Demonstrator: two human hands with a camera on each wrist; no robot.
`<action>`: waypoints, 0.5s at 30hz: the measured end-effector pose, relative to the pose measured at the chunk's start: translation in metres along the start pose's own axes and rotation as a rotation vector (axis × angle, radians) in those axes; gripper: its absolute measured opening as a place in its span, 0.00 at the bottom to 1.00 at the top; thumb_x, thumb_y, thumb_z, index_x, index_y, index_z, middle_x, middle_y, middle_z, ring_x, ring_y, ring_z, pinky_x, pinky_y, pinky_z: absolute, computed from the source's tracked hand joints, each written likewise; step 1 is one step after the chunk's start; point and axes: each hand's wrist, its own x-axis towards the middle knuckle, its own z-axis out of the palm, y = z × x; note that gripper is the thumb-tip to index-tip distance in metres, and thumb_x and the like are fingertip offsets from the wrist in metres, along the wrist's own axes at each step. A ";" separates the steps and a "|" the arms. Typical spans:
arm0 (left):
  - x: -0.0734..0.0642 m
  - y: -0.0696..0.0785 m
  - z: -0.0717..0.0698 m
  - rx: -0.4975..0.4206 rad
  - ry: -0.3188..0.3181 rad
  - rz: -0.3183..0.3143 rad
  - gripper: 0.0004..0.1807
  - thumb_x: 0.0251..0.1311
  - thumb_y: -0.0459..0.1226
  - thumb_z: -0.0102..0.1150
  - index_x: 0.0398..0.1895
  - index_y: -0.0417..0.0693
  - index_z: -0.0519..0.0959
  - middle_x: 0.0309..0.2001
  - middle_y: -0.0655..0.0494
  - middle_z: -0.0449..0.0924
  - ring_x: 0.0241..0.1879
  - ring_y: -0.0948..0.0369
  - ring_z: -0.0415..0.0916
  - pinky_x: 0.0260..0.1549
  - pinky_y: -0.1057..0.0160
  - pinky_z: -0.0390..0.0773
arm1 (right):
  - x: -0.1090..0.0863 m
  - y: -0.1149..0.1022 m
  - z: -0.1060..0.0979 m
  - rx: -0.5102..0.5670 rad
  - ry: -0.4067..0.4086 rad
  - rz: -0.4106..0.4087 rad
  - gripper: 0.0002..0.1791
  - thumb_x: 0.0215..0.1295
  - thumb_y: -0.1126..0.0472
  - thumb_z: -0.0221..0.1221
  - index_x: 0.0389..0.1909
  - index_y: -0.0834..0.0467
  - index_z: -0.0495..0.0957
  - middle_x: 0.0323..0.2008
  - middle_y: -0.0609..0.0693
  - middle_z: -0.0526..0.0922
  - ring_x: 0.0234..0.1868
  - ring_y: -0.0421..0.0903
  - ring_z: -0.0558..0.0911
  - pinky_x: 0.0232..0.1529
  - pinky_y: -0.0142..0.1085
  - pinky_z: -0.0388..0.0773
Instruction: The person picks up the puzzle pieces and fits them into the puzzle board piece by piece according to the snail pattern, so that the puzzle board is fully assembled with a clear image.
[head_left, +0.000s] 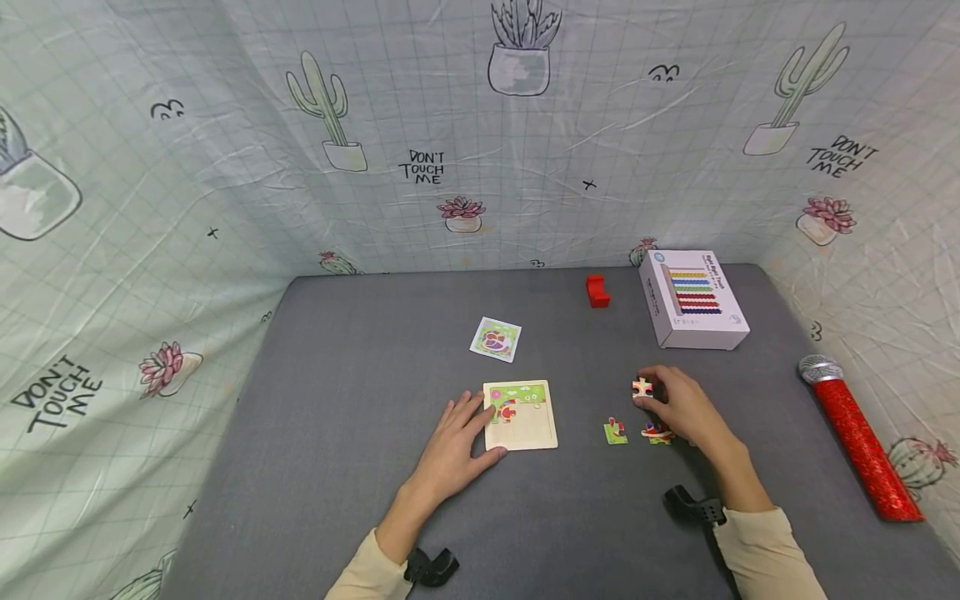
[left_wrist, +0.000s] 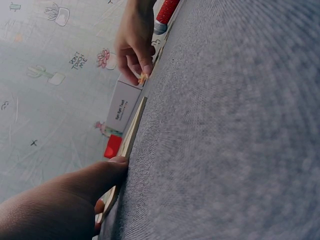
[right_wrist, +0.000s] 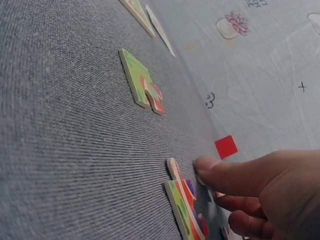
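A puzzle piece (head_left: 642, 388) pinched in the right hand (head_left: 684, 407); the left hand (head_left: 452, 442) spread at the puzzle board (head_left: 531, 432).

The right hand is nearly closed, thumb and fingertips narrowed on the small piece, which sits at their tips – to the right of the board and well apart from it. The left hand lies wide, fingers straight and thumb held away from them, touching the board's left side and lower left corner. Pieces fill the board's top strip and part of its left side; the rest shows bare wood. Two loose pieces lie on the grey table (head_left: 337, 433) near the right hand: a green one (head_left: 616, 432) on the board's side, and a multicoloured one (head_left: 656, 432) just below the hand.
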 end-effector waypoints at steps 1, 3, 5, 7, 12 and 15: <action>0.000 0.000 0.000 -0.002 0.000 -0.001 0.38 0.60 0.58 0.64 0.70 0.49 0.73 0.75 0.49 0.65 0.78 0.49 0.56 0.79 0.48 0.52 | 0.000 0.000 0.000 0.003 0.012 -0.010 0.25 0.62 0.60 0.68 0.58 0.64 0.76 0.40 0.57 0.80 0.36 0.48 0.75 0.35 0.38 0.72; 0.000 0.001 0.000 -0.004 0.000 -0.002 0.38 0.60 0.57 0.65 0.70 0.49 0.73 0.75 0.49 0.65 0.78 0.49 0.56 0.79 0.47 0.52 | 0.000 0.001 0.000 0.014 0.036 -0.029 0.23 0.64 0.62 0.66 0.58 0.64 0.76 0.36 0.55 0.82 0.33 0.46 0.75 0.32 0.36 0.72; 0.000 0.001 0.000 -0.003 0.000 -0.003 0.38 0.60 0.57 0.65 0.70 0.49 0.73 0.75 0.49 0.65 0.78 0.49 0.56 0.79 0.48 0.52 | -0.001 0.001 0.000 0.027 0.061 -0.043 0.20 0.66 0.64 0.64 0.57 0.63 0.77 0.34 0.53 0.81 0.32 0.45 0.75 0.31 0.36 0.71; 0.000 0.001 0.000 -0.001 -0.001 -0.006 0.38 0.60 0.58 0.65 0.69 0.48 0.72 0.75 0.49 0.65 0.78 0.49 0.55 0.79 0.48 0.52 | -0.001 0.001 0.001 0.037 0.082 -0.052 0.17 0.68 0.64 0.62 0.57 0.63 0.77 0.34 0.53 0.82 0.32 0.44 0.75 0.31 0.36 0.72; 0.000 0.001 0.000 0.004 -0.004 -0.015 0.39 0.60 0.58 0.65 0.70 0.46 0.72 0.75 0.49 0.65 0.78 0.50 0.55 0.80 0.49 0.52 | -0.001 -0.001 0.002 0.070 0.117 -0.025 0.15 0.71 0.62 0.60 0.54 0.64 0.78 0.36 0.55 0.84 0.34 0.45 0.78 0.32 0.36 0.75; 0.000 0.001 0.000 0.006 -0.005 -0.018 0.39 0.60 0.58 0.65 0.70 0.46 0.72 0.75 0.49 0.65 0.78 0.50 0.55 0.80 0.49 0.52 | -0.001 -0.004 0.002 0.089 0.137 0.001 0.14 0.70 0.60 0.61 0.50 0.64 0.79 0.36 0.56 0.85 0.35 0.46 0.81 0.32 0.33 0.77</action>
